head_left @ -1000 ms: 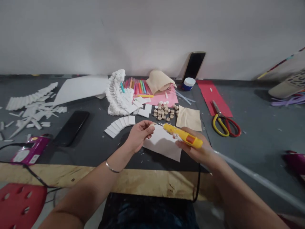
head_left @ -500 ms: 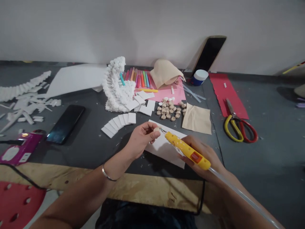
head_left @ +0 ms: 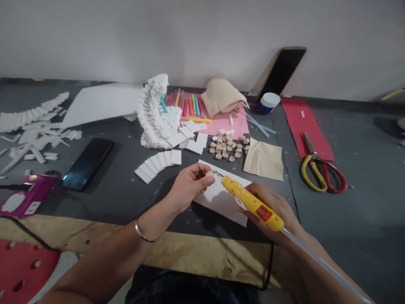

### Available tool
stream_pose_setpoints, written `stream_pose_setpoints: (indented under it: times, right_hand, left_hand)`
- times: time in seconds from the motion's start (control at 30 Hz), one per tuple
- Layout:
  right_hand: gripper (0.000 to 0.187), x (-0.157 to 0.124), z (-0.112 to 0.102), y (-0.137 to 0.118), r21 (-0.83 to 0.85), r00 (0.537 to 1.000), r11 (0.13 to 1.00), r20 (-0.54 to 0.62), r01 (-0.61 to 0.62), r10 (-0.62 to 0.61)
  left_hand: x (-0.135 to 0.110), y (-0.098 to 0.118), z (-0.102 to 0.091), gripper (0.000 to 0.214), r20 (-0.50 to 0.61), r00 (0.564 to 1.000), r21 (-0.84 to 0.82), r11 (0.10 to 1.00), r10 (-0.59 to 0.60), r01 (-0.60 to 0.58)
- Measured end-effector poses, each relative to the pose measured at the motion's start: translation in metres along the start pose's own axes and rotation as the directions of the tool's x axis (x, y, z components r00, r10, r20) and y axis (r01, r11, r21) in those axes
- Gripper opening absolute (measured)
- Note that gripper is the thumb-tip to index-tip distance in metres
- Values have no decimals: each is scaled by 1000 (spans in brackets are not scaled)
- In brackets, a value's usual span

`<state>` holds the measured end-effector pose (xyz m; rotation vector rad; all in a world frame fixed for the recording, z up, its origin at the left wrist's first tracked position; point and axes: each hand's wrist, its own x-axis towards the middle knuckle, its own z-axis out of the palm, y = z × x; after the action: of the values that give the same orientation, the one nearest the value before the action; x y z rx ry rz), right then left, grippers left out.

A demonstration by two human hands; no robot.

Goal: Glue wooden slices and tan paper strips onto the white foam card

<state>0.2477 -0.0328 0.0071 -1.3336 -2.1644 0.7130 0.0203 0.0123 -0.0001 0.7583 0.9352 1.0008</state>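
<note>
My left hand (head_left: 190, 185) is closed, pinching a small pale round piece (head_left: 209, 173) between thumb and fingertips. In my right hand (head_left: 275, 207) is a yellow hot glue gun (head_left: 251, 202), a long clear glue stick (head_left: 322, 261) trailing from its back. Its metal nozzle (head_left: 218, 173) points left and meets or nearly meets the small piece. Below both hands lies a white sheet (head_left: 221, 200) on the dark table. Behind it sits a cluster of small beige round pieces (head_left: 226, 147), with a square of beige cloth (head_left: 264, 159) to their right.
White square tiles (head_left: 155, 164) lie fanned at left, before a bumpy white foam shape (head_left: 150, 118). Red-and-yellow scissors (head_left: 316, 164) rest at right near red paper (head_left: 303, 122). A black phone (head_left: 88, 164) and purple box (head_left: 31, 194) occupy the left. Pens (head_left: 186, 103) and a blue jar (head_left: 267, 103) stand behind.
The view has shifted slightly, so most things appear a little further right. Both hands keep their holds, and the nozzle stays at the small piece.
</note>
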Motion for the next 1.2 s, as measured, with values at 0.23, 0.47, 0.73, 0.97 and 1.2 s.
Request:
stream_pose_setpoints:
  times: [0.23,0.47,0.73,0.97,1.2]
  right_hand:
    - [8,0,1,0,9,1000,1000,17,-14,14]
    - [12,0,-2,-5,-48,999,998,-10,-48,47]
    - [11,0,-2,-4,-27,999,999,1,-40,40]
    - [12,0,-1,-3,-26,999,999,23,-32,32]
    - [14,-1,-2,1,-91,1000,995,-7,-29,28]
  left_hand:
    - [0,0,1,40,-6,1000,-7,1000,-2,2]
    - [0,1,1,40,-4,1000,1,1000,-12,12]
    - [0,1,2,42,-5,1000,-19,1000,-11,11]
    - [0,2,2,40,-5,1000,-26,1000,-6,6]
    - [0,1,1,39,-4,1000,-16,1000,-9,8]
